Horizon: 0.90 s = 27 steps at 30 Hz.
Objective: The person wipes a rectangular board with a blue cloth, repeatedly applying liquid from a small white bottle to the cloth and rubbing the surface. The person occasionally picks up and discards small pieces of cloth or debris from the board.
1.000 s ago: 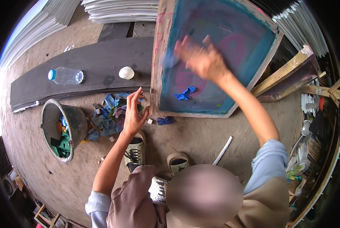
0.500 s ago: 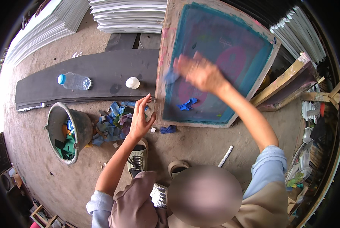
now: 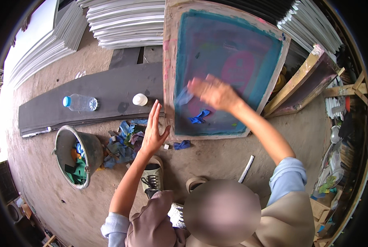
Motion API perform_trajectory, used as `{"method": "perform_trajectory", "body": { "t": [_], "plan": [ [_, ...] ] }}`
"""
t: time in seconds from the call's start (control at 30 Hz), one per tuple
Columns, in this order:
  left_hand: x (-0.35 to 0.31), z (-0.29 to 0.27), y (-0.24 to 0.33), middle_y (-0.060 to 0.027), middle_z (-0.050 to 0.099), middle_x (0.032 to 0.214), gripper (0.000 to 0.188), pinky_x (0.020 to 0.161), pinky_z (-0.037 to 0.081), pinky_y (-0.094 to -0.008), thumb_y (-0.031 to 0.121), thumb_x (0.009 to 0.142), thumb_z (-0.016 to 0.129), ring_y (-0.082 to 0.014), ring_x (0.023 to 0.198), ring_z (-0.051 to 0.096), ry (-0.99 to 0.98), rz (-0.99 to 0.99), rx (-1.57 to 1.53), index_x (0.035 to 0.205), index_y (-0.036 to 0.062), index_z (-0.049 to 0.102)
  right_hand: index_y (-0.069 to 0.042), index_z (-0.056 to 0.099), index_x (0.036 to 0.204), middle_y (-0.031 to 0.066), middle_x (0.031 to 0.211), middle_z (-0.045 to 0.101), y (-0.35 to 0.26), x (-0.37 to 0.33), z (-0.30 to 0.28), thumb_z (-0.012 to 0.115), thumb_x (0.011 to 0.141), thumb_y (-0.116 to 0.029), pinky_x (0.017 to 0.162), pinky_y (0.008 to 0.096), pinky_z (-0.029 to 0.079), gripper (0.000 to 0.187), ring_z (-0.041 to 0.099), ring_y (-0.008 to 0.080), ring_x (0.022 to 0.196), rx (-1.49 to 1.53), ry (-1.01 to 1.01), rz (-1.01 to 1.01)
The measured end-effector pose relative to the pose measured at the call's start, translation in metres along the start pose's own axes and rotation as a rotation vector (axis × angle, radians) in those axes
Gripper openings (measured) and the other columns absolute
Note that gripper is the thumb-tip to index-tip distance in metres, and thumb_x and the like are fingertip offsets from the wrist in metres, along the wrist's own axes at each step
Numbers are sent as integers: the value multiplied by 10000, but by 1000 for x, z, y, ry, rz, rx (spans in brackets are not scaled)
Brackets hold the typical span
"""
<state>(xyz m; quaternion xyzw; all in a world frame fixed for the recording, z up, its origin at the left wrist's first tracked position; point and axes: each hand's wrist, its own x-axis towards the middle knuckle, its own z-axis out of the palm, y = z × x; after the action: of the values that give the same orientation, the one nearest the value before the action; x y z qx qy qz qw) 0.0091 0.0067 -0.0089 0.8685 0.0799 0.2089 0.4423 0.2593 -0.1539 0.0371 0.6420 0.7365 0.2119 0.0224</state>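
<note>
A silk-screen frame (image 3: 169,74) with a wooden border and blue-teal mesh stands propped in front of me. Over the mesh's left part is my right hand (image 3: 215,94), smeared by motion, with a light blue rag (image 3: 184,97) at its fingertips. A crumpled bright blue scrap of cloth (image 3: 199,117) clings to the mesh below that hand. My left hand (image 3: 152,135) is beside the frame's lower left edge, fingers stretched out and nothing in them; whether it touches the wood I cannot tell.
Left of me a tilted grey bucket (image 3: 99,154) holds cloth scraps, beside a rag pile (image 3: 120,148). A water bottle (image 3: 80,103) and a white bottle (image 3: 140,99) are on dark sheets (image 3: 44,109). Another wooden frame (image 3: 293,80) leans at right. White stacks (image 3: 124,24) stand behind.
My right hand has kept rubbing on the mesh with the rag, staying near the same spot. The left hand's fingers have straightened along the frame's edge. The view has shifted slightly.
</note>
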Motion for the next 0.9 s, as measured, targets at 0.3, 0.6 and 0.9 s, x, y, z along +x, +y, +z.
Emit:
{"method": "perform_trajectory", "body": {
  "t": [0.3,0.6,0.9],
  "plan": [
    [16,4,2,-244,214,1490,858,1100,292,-419,-75,758,599,-392,1348,288,-79,0,71,1469,-3,124,-55,368,1416,130,1468,356,-40,10,1,534,901,-183,1124,453,218,557,301,281,1378,167,204,743],
    [12,12,-6,-241,266,1467,842,1079,324,-422,-115,758,575,-396,1312,341,-58,-33,127,1466,-4,132,-177,408,1409,4,1459,391,17,3,-19,562,896,-192,1125,461,218,535,339,157,1359,44,203,706],
    [15,13,1,-250,339,1413,825,1060,340,-415,-80,762,588,-404,1281,371,-61,-68,143,1459,-21,151,-28,353,1415,156,1478,329,-84,-6,14,616,855,-178,1131,466,206,637,267,292,1392,319,158,624]
  ]
}}
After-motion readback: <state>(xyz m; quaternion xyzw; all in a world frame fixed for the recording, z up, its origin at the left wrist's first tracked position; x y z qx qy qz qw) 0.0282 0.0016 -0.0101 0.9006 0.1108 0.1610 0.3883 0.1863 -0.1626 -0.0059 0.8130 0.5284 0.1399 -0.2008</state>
